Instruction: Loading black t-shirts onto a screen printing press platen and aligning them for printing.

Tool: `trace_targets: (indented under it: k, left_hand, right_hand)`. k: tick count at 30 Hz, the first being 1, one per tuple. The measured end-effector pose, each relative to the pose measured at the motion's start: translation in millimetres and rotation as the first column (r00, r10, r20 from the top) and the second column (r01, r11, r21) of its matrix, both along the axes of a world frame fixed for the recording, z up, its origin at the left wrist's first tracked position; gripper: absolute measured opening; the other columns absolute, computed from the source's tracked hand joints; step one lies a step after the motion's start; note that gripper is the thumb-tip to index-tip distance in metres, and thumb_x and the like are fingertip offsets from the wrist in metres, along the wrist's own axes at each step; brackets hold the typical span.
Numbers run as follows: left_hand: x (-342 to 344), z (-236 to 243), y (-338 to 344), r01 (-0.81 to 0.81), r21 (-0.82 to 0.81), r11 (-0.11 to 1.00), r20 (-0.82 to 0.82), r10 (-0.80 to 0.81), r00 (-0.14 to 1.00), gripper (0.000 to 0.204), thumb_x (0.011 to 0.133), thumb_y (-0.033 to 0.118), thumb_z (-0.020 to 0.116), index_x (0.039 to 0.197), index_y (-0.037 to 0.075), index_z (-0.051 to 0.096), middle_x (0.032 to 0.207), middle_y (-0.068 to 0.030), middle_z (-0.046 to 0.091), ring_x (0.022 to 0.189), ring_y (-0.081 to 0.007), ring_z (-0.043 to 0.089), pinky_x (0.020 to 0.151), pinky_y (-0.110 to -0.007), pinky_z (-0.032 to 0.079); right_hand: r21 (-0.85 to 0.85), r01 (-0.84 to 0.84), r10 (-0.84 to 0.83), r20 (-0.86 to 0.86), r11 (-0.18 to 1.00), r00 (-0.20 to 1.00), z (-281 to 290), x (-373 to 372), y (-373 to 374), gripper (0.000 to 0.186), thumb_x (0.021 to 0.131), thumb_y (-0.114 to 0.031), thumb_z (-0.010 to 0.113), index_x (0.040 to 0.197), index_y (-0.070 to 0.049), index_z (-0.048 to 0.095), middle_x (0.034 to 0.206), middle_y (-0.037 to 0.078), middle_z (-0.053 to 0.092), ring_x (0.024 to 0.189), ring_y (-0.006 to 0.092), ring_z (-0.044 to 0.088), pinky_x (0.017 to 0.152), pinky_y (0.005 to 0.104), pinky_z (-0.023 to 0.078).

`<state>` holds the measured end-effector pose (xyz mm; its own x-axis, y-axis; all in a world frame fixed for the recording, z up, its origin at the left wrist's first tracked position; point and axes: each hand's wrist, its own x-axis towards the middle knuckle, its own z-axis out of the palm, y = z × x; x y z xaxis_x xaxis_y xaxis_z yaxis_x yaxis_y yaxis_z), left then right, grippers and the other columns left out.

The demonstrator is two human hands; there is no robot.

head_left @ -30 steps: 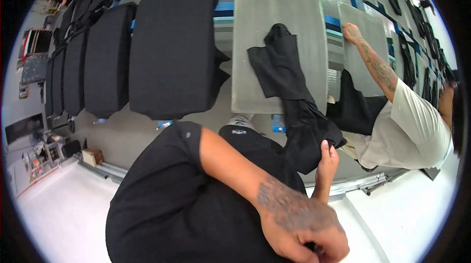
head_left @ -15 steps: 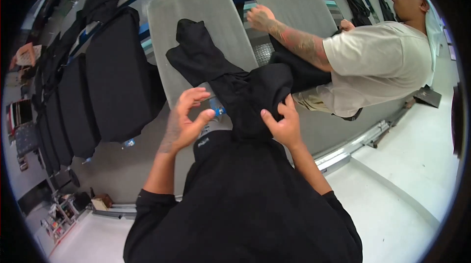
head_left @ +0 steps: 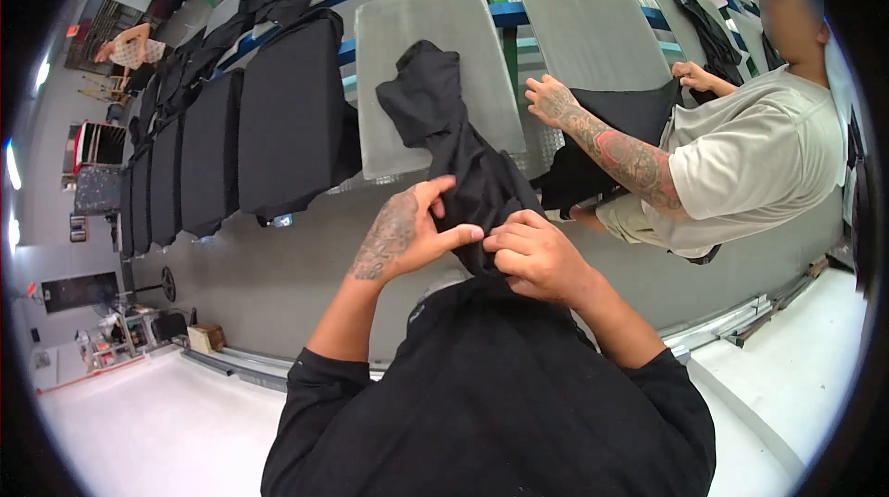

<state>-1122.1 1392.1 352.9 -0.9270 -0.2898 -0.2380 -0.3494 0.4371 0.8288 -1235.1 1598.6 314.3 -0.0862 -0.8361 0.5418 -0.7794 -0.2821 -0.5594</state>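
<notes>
I see the right hand (head_left: 537, 258) with its fingers curled in tight, pinching the near end of a black garment (head_left: 460, 150) at the middle of the frame. The left hand (head_left: 405, 230) has thumb and forefinger spread well apart, the thumb tip just beside the right fingers; I can't tell from here whether that thumb presses the cloth. The garment runs up from the hands, over the near edge of a grey board (head_left: 431, 15), its far end lying bunched there. Boards covered in black cloth (head_left: 289, 117) line up to the left of that. At the right of the frame I have a co-worker (head_left: 755, 159) in a light shirt, both hands at dark cloth (head_left: 622, 113) on another grey board (head_left: 593, 34).
</notes>
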Motion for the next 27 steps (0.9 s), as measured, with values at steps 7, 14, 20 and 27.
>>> trace_targets:
  k: [7, 14, 20, 27]
  left_hand:
    - [100, -27, -24, -0.025, 0.071, 0.997, -0.596, 0.062, 0.800, 0.025, 0.078, 0.000, 0.078, 0.091, 0.002, 0.056, 0.099, -0.0100, 0.055, 0.094, -0.0194, 0.054, 0.082, -0.031, 0.045]
    - [254, 63, -22, -0.061, 0.242, 0.968, -0.859, 0.243, 0.450, 0.038, 0.075, 0.008, 0.085, 0.090, 0.008, 0.050, 0.095, -0.0200, 0.062, 0.081, -0.0235, 0.059, 0.072, -0.034, 0.049]
    - [342, 95, -6, -0.040, 0.532, 0.846, -0.847, 0.532, -0.016, 0.052, 0.063, -0.007, 0.082, 0.081, 0.013, 0.037, 0.084, -0.0061, 0.052, 0.071, -0.0130, 0.056, 0.070, -0.024, 0.046]
    - [391, 103, -55, -0.196, 0.328, 0.924, -0.884, 0.373, 0.281, 0.053, 0.073, 0.025, 0.081, 0.103, 0.012, 0.039, 0.101, -0.0055, 0.043, 0.094, -0.0178, 0.052, 0.086, -0.029, 0.046]
  right_hand:
    - [-0.012, 0.283, -0.277, 0.156, 0.959, 0.948, 0, 62, 3, 0.031, 0.055, 0.004, 0.069, 0.076, -0.004, 0.047, 0.127, 0.020, 0.064, 0.113, 0.0402, 0.061, 0.098, 0.0431, 0.048]
    - [0.428, -0.004, -0.206, 0.441, 0.904, 0.873, 21, 146, -40, 0.037, 0.062, -0.005, 0.076, 0.092, -0.005, 0.054, 0.104, 0.013, 0.064, 0.101, 0.0316, 0.063, 0.090, 0.0389, 0.051]
    - [0.227, -0.433, 0.302, 0.447, 0.872, 0.842, 44, 222, -79, 0.051, 0.067, -0.012, 0.078, 0.113, -0.001, 0.057, 0.111, 0.014, 0.054, 0.096, 0.0272, 0.061, 0.083, 0.0352, 0.050]
    - [0.195, -0.070, -0.005, 0.358, 0.978, 0.934, 59, 226, -75, 0.045, 0.067, -0.005, 0.085, 0.077, -0.004, 0.041, 0.072, 0.008, 0.042, 0.063, 0.0226, 0.040, 0.058, 0.0344, 0.040]
